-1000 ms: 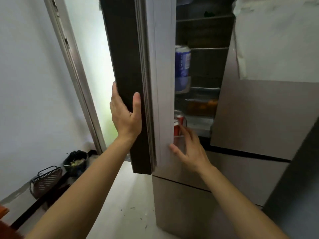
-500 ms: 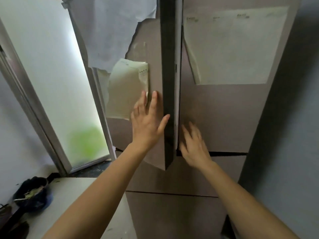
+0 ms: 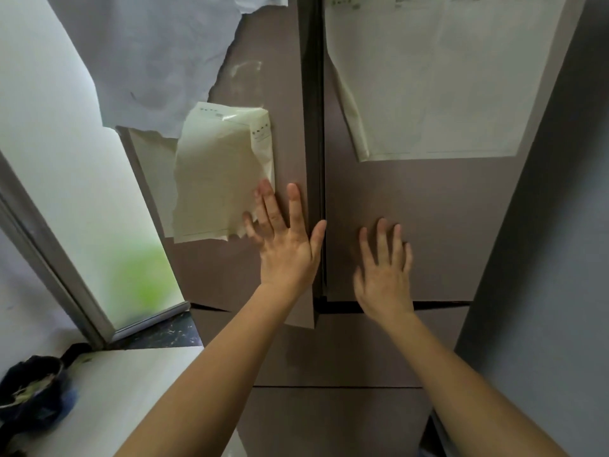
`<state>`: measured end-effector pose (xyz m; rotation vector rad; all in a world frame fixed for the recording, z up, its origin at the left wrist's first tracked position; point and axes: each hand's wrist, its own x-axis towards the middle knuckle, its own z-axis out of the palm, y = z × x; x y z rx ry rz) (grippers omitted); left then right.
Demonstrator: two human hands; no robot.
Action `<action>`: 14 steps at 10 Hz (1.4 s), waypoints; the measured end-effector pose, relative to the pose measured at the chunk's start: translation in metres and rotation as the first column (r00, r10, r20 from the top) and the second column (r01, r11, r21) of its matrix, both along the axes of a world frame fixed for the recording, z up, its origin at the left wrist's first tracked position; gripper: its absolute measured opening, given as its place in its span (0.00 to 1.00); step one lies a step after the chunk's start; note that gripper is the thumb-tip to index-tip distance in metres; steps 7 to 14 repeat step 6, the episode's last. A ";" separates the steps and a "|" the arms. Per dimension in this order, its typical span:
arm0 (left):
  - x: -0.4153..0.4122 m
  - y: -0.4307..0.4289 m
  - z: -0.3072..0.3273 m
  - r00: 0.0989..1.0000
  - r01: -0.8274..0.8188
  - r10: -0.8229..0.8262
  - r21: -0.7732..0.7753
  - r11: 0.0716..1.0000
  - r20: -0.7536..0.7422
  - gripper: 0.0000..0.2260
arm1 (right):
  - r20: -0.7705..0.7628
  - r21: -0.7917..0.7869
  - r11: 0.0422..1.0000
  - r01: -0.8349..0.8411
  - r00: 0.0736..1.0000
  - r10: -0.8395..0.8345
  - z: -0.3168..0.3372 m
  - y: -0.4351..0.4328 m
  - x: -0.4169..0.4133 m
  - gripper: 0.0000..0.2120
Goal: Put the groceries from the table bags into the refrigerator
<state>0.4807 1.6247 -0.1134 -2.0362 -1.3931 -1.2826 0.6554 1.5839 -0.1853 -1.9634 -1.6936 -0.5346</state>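
Press evenly with left grip [image 3: 286, 252] and right grip [image 3: 384, 278], both flat and released, until left refrigerator door [image 3: 285, 94] seals.

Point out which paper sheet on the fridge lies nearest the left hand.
The crumpled cream sheet on the left door, beside the left hand's fingertips; the white sheet and the large flat sheet hang higher.

refrigerator [image 3: 412, 199] taupe-brown | note [image 3: 224, 173] pale cream (faint print) | sheet [image 3: 158, 54] white | bag [image 3: 29, 390] dark
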 end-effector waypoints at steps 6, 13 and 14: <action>0.035 0.043 0.007 0.993 -0.093 0.082 -0.140 0.986 -0.086 0.40 | -0.032 0.210 0.969 -0.128 0.990 0.137 0.018 -0.004 0.015 0.27; 0.035 0.043 0.007 0.993 -0.093 0.082 -0.140 0.986 -0.086 0.40 | -0.032 0.210 0.969 -0.128 0.990 0.137 0.018 -0.004 0.015 0.27; 0.035 0.043 0.007 0.993 -0.093 0.082 -0.140 0.986 -0.086 0.40 | -0.032 0.210 0.969 -0.128 0.990 0.137 0.018 -0.004 0.015 0.27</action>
